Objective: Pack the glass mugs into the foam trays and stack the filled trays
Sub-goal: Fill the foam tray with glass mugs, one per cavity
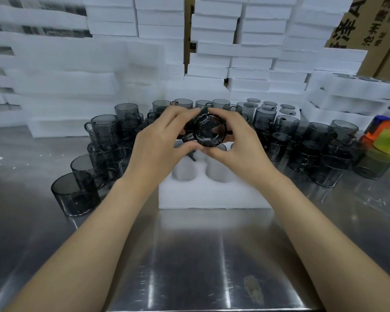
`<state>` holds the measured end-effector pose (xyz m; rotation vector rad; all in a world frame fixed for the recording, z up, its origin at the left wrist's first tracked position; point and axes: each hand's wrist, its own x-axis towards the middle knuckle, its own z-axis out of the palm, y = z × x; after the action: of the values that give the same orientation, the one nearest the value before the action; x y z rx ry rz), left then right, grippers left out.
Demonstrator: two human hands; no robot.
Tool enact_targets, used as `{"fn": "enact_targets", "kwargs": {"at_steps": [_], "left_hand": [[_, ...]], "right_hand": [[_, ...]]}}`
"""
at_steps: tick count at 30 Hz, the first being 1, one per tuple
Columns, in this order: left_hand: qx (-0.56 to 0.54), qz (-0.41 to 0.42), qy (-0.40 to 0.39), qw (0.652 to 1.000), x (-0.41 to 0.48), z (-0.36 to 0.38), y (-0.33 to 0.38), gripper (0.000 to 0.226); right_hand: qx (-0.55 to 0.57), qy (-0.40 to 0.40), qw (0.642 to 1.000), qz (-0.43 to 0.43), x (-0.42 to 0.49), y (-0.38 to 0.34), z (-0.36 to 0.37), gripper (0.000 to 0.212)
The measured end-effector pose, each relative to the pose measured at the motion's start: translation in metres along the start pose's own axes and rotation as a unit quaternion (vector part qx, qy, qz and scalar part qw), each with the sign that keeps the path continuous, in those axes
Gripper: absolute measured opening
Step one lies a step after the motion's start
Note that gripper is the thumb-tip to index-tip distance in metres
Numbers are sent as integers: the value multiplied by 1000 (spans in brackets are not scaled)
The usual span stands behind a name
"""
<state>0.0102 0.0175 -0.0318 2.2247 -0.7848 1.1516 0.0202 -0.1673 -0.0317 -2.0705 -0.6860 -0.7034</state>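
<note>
Mug of smoked glass is held in the air over the far half of the foam tray. It is tipped so that its round face looks back at the camera and its long axis runs roughly from 12 to 6 o'clock. The tray's two near wells lie at 6 o'clock from it and show only white foam. The left hand grips the mug from 9 o'clock and the right hand from 3 o'clock, both equally near. The fingers of each curl over the top edge, with the thumbs under it, narrowly closed on the glass. The next move looks like righting the mug and lowering it toward 6 o'clock. Loose mugs crowd the steel tabletop at 9 and 3 o'clock, and stacked foam rises at 12.
</note>
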Motion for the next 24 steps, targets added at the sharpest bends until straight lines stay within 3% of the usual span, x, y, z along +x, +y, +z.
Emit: {"fn": "enact_targets", "kwargs": {"at_steps": [10,18,21,24], "left_hand": [[-47,-106,-15,993,0,0,1,50],[-102,-64,21,993,5,1,-3,30],[-86,-47,26,995,7,-3,-5,30],[-69,-61,17,996,7,-6,-5,38]], "right_hand": [[25,-10,999,22,0,0,-1,69],[93,-5,995,35,-1,-8,-4,60],[81,-43,996,2,-4,-13,-4,67],[61,-47,997,-11,-4,-17,-3,51]]}}
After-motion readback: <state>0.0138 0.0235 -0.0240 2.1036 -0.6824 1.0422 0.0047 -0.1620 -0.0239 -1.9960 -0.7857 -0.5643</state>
